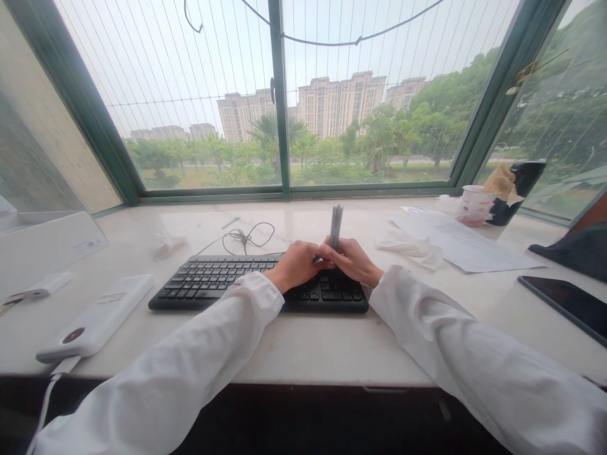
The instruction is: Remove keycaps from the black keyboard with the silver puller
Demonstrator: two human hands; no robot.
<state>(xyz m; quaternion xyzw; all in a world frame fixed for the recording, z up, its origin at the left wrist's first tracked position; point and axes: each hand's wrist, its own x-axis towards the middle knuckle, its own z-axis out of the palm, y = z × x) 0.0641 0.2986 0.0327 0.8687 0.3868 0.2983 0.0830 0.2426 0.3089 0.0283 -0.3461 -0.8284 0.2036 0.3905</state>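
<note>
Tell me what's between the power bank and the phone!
The head view shows the black keyboard, with the left hand and right hand over it, and white sleeves.

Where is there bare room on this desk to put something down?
The strip of desk between keyboard, sleeves and front edge; also the patch between right sleeve, paper and phone. Crowded: keyboard's right half, under left hand and right hand; far right, with cup; left, with power bank and box.
</note>
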